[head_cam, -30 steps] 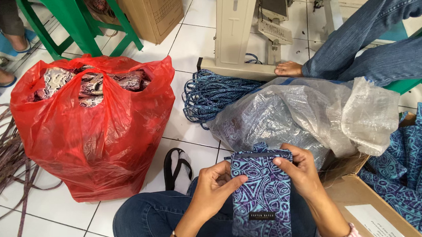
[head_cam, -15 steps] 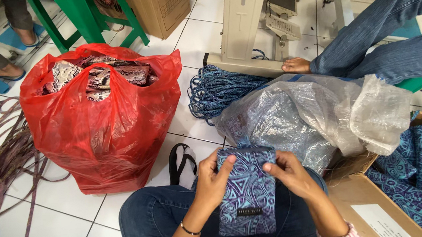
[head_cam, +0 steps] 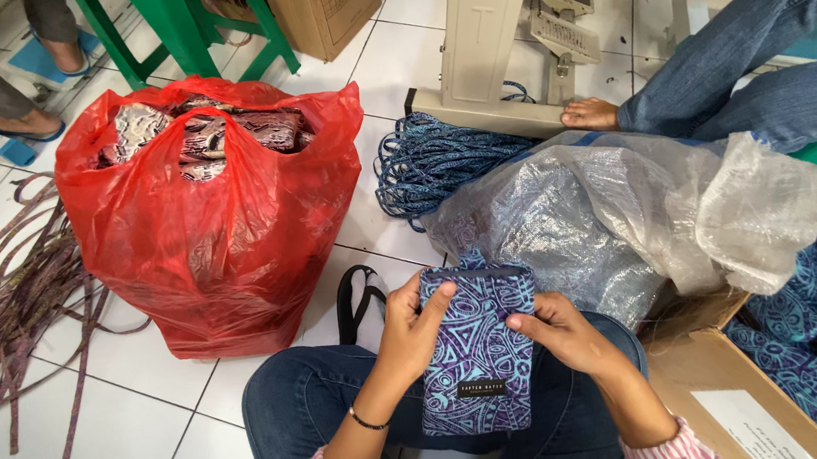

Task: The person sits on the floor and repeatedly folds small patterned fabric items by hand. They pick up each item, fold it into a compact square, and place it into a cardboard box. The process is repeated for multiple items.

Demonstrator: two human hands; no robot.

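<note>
One red bag, one clear bag, one patterned pouch, two hands.

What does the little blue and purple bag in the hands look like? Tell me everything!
The pouch is a soft, flat cloth rectangle, patterned in blue and purple swirls and triangles, with a small black label near its bottom. It stands upright over the person's jeans-clad lap. The left hand grips its upper left edge; the right hand pinches its right side.
</note>
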